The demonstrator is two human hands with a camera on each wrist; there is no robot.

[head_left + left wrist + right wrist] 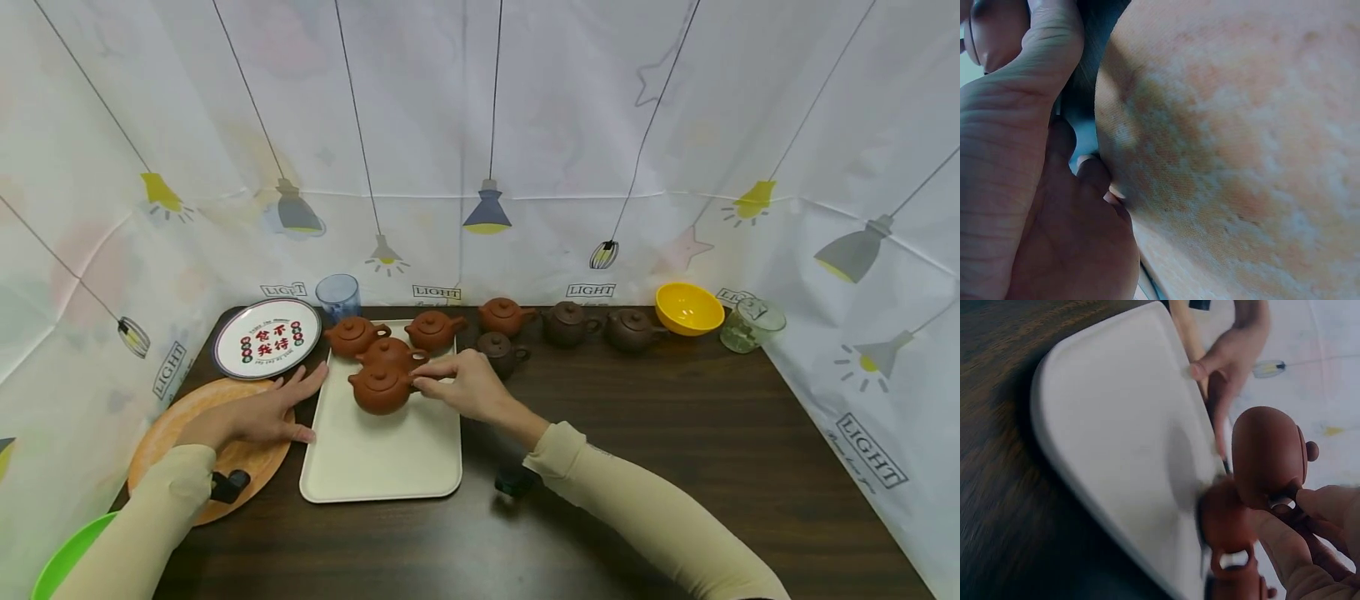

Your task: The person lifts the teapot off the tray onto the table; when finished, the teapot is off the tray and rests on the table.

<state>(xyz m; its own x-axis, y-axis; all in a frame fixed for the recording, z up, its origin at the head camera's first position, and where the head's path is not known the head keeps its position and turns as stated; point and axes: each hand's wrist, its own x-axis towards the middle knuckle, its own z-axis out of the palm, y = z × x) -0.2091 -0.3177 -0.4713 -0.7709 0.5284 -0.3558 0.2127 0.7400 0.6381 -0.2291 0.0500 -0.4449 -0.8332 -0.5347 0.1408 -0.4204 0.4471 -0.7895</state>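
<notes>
My right hand (476, 387) pinches the handle of a reddish-brown clay teapot (378, 392). In the right wrist view this teapot (1265, 456) hangs above the cream tray (1110, 406), and a shadow falls on the tray's surface. Three more reddish teapots, at the left (352, 335), right (433, 329) and middle (390, 354), stand grouped at the tray's far end. The held one partly covers the middle one. My left hand (262, 412) lies along the tray's left edge with fingers extended and thumb at the rim, over an orange round mat (176, 425).
Behind the mat lies a white plate (266, 337) with red characters, beside a blue glass (339, 296). Right of the tray stand another reddish teapot (504, 317) and several dark brown teapots (568, 325). Farther right are a yellow bowl (688, 308) and a clear glass (750, 325).
</notes>
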